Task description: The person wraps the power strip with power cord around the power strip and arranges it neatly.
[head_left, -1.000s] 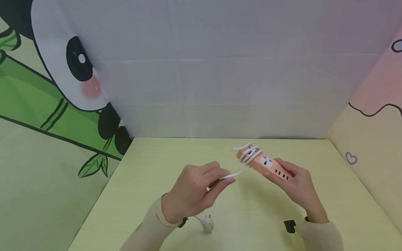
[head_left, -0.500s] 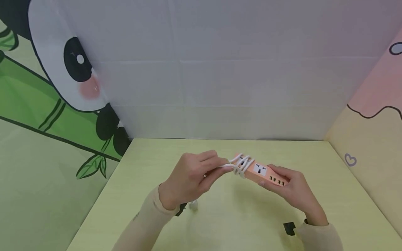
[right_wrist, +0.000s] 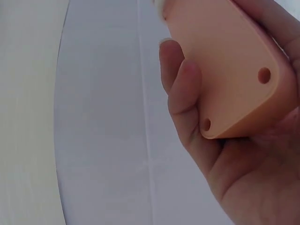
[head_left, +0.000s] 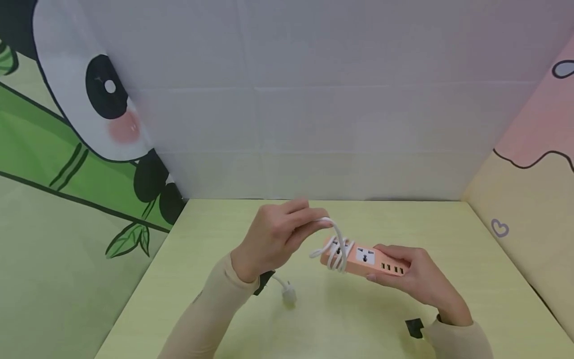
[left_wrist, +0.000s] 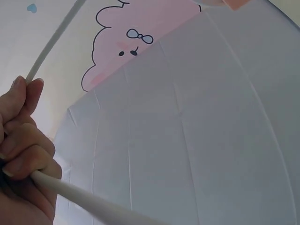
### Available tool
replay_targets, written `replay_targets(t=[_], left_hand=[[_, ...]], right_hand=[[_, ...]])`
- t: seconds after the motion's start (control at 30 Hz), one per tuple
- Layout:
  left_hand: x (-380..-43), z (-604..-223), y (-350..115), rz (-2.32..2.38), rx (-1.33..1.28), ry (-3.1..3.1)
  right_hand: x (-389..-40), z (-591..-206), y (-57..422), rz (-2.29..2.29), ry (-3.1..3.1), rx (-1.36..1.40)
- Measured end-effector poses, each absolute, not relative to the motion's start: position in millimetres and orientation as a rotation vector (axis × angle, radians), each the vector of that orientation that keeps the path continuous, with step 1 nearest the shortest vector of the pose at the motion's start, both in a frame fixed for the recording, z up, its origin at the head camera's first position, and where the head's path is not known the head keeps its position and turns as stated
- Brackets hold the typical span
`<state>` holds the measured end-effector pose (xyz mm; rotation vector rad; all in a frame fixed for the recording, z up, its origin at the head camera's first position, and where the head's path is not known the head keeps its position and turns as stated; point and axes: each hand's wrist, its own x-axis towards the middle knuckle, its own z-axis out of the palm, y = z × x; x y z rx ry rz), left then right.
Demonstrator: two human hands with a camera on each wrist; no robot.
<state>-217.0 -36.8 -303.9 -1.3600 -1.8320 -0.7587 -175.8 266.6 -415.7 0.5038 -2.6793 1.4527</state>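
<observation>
My right hand [head_left: 417,274] grips the USB end of a peach power strip [head_left: 352,267] above the table. White cord [head_left: 337,252] is wound in several loops around the strip's far left end. My left hand [head_left: 282,232] pinches the cord between thumb and fingers, above and left of the strip. In the left wrist view, the cord [left_wrist: 56,40] runs taut from the fingertips, and its other stretch leaves the curled lower fingers. The plug [head_left: 289,294] hangs below the left wrist. The right wrist view shows the strip's underside [right_wrist: 220,61] with two round holes.
The pale yellow table [head_left: 358,329] lies under both hands. A black patch [head_left: 414,328] is on it near the right sleeve. A plain pale wall [head_left: 314,124] rises behind, with cartoon-printed panels at left and right.
The left hand has risen, carrying the cord from below the strip up over its top face. The strip has moved slightly left and down, lying more level, still in the right hand.
</observation>
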Motion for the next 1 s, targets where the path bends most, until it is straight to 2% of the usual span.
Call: replay_targets(t=[0.6,1.0], left_hand=[[-252,-319,-20,-0.806,-1.177,-1.906],[-259,-329,-19,-0.775,-1.082,-1.99]], right_hand=[[-186,-413,276,1.509,-2.533,0.992],[-182,-411,272,1.525,-2.512,1.039]])
